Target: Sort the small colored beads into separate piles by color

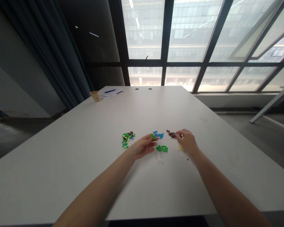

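Note:
My left hand (141,146) hovers over the white table with a small green plastic brick (153,136) pinched at its fingertips. Just beyond those fingers lies a pile of blue bricks (158,134). My right hand (187,141) rests beside a pile of dark maroon bricks (172,135), and its fingertips pinch a tiny red-and-white piece (180,135). Below these, a green pile (162,148) sits between my hands, and pale yellow bricks (181,148) lie partly under my right hand. A mixed multicoloured pile (128,138) lies left of my left hand.
A few pale, near-transparent pieces (160,159) lie below the green pile. At the far end of the white table (156,104) stand a paper cup (95,96) and papers (111,93) with blue pens. Large windows run behind the table.

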Demonstrator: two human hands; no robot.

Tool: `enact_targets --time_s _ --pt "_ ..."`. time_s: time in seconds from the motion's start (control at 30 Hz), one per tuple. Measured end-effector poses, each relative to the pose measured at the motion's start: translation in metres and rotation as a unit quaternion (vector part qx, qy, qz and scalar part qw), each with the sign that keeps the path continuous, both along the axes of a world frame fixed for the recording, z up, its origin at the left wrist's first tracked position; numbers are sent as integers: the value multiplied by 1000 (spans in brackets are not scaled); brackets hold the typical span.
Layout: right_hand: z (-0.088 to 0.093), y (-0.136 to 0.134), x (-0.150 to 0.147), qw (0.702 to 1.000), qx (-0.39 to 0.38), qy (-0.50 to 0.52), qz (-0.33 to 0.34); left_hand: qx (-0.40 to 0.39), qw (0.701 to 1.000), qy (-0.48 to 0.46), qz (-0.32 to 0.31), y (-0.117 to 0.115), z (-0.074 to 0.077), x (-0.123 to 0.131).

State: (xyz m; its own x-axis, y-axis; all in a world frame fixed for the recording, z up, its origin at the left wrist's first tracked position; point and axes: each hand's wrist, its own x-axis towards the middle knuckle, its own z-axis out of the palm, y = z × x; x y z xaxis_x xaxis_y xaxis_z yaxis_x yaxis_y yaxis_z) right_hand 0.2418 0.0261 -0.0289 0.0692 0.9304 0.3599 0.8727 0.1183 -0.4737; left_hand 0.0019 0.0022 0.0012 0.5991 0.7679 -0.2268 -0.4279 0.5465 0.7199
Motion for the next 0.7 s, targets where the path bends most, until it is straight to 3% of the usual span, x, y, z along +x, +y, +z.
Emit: enact_targets --time_s 0.23,0.5,0.7 --pt "1 -1 -4 1000 16 6 26 -16 997 -10 -71 -7 -8 9" --pt "3 -2 -5 998 41 18 53 6 997 7 -80 -7 -4 6" --pt "8 -5 -8 989 102 39 97 6 996 26 -81 -7 -4 6"
